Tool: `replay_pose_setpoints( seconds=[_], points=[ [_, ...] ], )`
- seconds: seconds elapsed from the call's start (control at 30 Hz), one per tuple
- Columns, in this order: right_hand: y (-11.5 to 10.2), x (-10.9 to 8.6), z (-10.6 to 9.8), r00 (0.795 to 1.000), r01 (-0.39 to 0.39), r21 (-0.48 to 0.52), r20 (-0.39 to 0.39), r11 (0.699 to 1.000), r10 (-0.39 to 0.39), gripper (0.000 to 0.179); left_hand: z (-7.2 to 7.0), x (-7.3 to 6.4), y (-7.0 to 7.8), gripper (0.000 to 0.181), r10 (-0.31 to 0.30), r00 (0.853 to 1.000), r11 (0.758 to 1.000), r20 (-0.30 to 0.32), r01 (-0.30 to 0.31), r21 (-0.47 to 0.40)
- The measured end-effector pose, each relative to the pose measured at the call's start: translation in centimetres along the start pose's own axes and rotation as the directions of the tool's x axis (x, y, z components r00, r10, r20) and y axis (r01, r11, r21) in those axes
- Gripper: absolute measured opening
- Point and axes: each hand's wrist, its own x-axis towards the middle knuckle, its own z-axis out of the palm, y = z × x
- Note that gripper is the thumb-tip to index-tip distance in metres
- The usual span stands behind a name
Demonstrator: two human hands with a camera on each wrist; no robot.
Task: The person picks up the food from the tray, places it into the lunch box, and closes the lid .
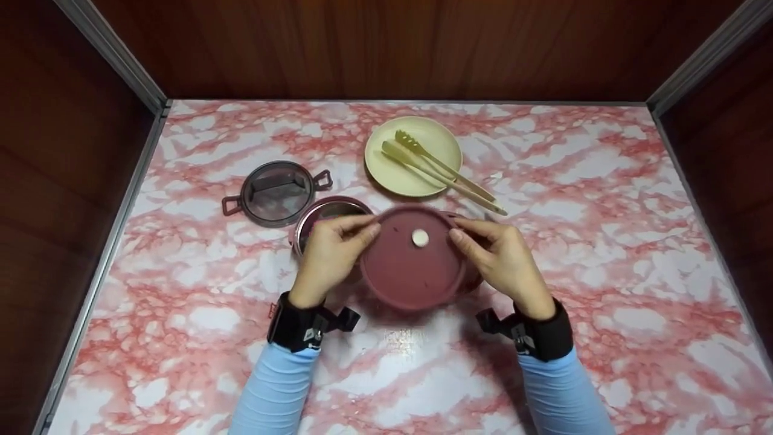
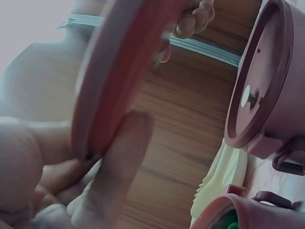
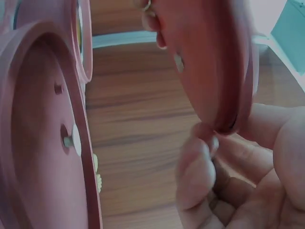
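Both hands hold up a round dusky-pink lid (image 1: pixel 410 275) with a small whitish knob, seen face-on in the head view. The left hand (image 1: pixel 326 257) pinches its rim on the left, thumb and fingers on opposite faces. On the other side, the right hand (image 1: pixel 507 260) pinches the rim the same way. Below the raised lid stands a pink container (image 3: pixel 12 95), mostly hidden in the head view; the wrist views show a similar inset lid with a white knob (image 2: pixel 246 96) on it. Partly behind the left hand is an open pink pot (image 1: pixel 302 232) with something green inside.
A dark transparent lid (image 1: pixel 278 205) with two side handles lies at the left. Behind the hands sits a pale yellow plate (image 1: pixel 386 178) bearing two pale utensils (image 1: pixel 447 175), whose handles stick out over its right edge. Dark wood-grain panels (image 1: pixel 410 48) border the marbled table (image 1: pixel 592 241).
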Motion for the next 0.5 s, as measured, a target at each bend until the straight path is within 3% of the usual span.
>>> replay_pose_setpoints(
  seconds=[0.13, 0.23, 0.4, 0.5],
  points=[
    [-0.2, 0.0, 0.5, 0.998, -0.06, 0.038, -0.03, 0.998, 0.061, 0.028, -0.3, 0.1, -0.1, 0.02, 0.012, 0.986, 0.999, -0.165, -0.02, -0.049],
    [-0.4, 0.0, 0.9, 0.993, -0.101, 0.102, -0.055, 0.99, 0.107, 0.025, -0.3, 0.1, 0.0, 0.02, 0.022, 0.972, 0.995, -0.235, -0.044, -0.09],
    [-1.7, 0.0, 1.5, 0.979, -0.16, 0.195, -0.096, 0.968, 0.181, 0.019, -0.2, 0.2, 0.1, 0.02, 0.048, 0.956, 0.977, -0.291, -0.105, -0.187],
    [-2.8, 0.0, 1.7, 0.972, -0.174, 0.208, -0.123, 0.963, 0.202, 0.017, -0.6, 0.1, 0.1, 0.02, 0.054, 0.959, 0.975, -0.279, -0.111, -0.193]
  ],
)
